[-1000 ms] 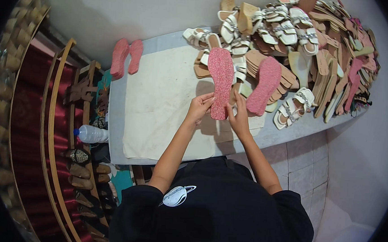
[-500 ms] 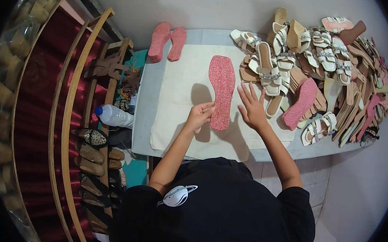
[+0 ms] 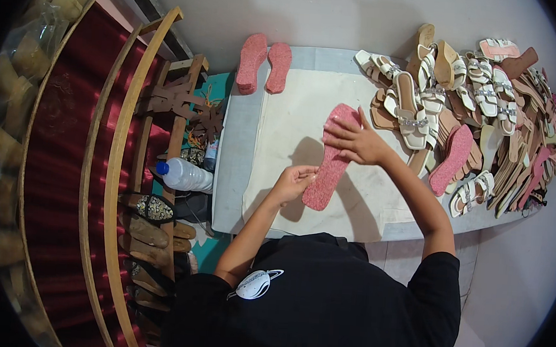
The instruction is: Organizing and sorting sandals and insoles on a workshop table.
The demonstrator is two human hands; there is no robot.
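- Grip of the left hand [image 3: 294,185] closes on the narrow near end of a pink sole [image 3: 323,188], thumb on its face; I see the right hand [image 3: 361,143] laid over the broad far end, fingers spread.
- Grey bench [image 3: 230,189] spans my view beyond the person's dark shirt [image 3: 346,301], and I have the pink sole over it, slanting, its far end leaning right.
- White cloth [image 3: 288,113] covers much of the bench's left and middle, directly below the pink sole.
- White sandals [image 3: 483,96] and tan soles [image 3: 523,166] crowd the right side in a heap.
- More pink soles: one bunch [image 3: 452,160] against the heap, two [image 3: 252,57] [image 3: 279,68] at the far left corner.
- Blue-capped bottle [image 3: 189,175] sits just beside the bench's left edge.
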